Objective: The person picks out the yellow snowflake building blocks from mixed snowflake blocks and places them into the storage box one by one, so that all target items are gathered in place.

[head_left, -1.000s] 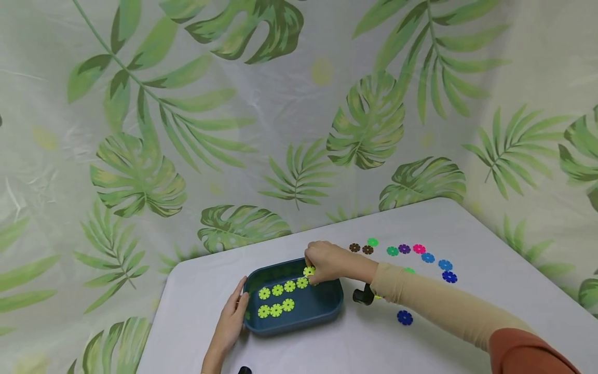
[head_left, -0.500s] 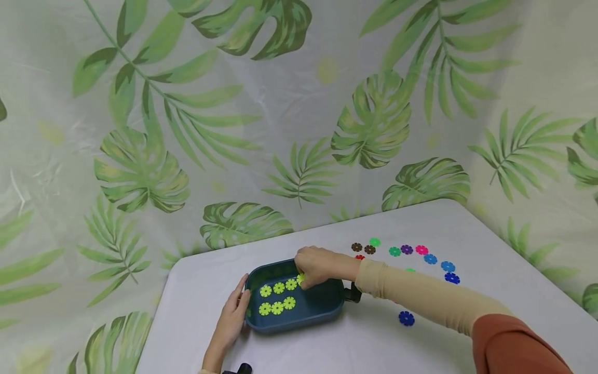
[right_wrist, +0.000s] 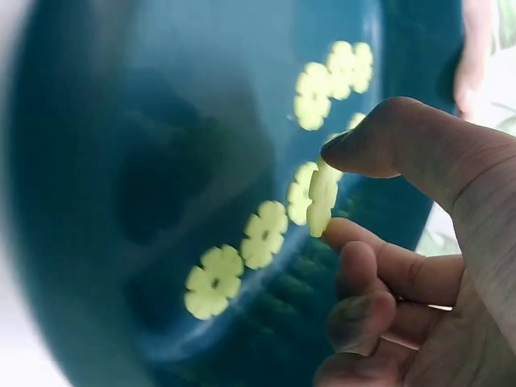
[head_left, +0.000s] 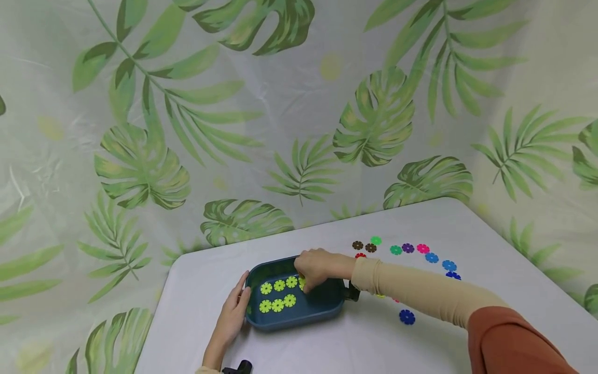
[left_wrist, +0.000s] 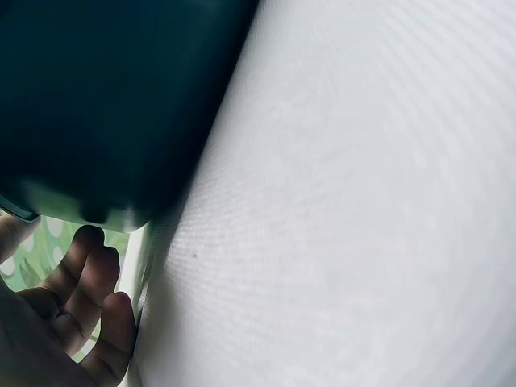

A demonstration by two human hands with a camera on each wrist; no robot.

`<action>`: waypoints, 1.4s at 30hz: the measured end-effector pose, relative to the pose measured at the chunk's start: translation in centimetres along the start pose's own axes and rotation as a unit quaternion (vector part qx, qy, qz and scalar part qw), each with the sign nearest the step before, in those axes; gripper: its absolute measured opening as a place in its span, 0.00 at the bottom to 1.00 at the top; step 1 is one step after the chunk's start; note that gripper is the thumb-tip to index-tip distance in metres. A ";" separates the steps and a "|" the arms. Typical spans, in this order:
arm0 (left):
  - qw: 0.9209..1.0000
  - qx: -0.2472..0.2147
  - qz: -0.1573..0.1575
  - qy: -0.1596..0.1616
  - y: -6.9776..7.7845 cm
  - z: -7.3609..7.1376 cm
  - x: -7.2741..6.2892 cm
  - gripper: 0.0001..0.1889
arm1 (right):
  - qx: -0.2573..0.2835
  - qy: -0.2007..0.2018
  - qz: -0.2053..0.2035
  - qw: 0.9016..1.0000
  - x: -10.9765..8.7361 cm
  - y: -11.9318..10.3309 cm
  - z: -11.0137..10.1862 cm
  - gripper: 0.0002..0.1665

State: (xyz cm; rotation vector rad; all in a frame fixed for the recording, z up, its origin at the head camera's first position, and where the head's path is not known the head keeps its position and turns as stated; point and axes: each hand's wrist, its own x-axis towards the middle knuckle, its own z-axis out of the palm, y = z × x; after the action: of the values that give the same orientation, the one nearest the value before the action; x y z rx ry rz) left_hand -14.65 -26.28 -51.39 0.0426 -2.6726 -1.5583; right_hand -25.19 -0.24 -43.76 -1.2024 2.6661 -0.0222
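Note:
My right hand (head_left: pixel 317 267) reaches into a dark blue tray (head_left: pixel 299 318) and pinches a yellow flower-shaped disc (right_wrist: pixel 322 197) on edge between thumb and index finger. Its other fingers are loosely curled. More yellow discs lie in two rows on the tray floor, one row of three (head_left: pixel 277 305) and a longer row (head_left: pixel 279 285) beside the pinched disc. The right hand hides part of that longer row in the head view. At the tray's left end my left hand (head_left: pixel 233 306) holds the rim, its thumb on top; in the left wrist view the other fingers (left_wrist: pixel 101 270) curl beside the wall.
To the right on the white table (head_left: pixel 196 291) lie loose discs: brown (head_left: pixel 357 245), green (head_left: pixel 396 250), purple (head_left: pixel 408 248), pink (head_left: pixel 422 248), light blue (head_left: pixel 432 257) and dark blue (head_left: pixel 407 317). My right sleeve covers others. A leaf-patterned sheet (head_left: pixel 299 130) hangs behind the table.
My right hand has moved slightly left over the tray, keeping a yellow disc in its pinch. The left hand stays on the rim, and the rows look unchanged.

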 end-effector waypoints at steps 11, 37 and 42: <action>1.000 -0.001 -0.005 -0.002 0.2 0.0 0.0 0.28 | -0.003 -0.019 0.004 1.000 0.2 -0.6 1.2 0.14; 1.000 -0.002 -0.004 0.002 0.1 0.0 0.0 0.28 | 0.037 -0.019 0.018 0.999 0.1 -0.6 2.4 0.15; 1.000 -0.006 0.001 0.003 0.0 0.0 0.0 0.27 | 0.056 0.019 0.004 0.998 -0.5 0.1 1.4 0.13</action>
State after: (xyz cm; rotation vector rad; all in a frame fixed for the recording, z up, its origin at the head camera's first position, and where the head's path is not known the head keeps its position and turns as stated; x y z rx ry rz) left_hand -14.63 -26.26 -51.40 0.0440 -2.6565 -1.5710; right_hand -24.69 0.35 -45.04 -1.1674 2.6635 -0.1913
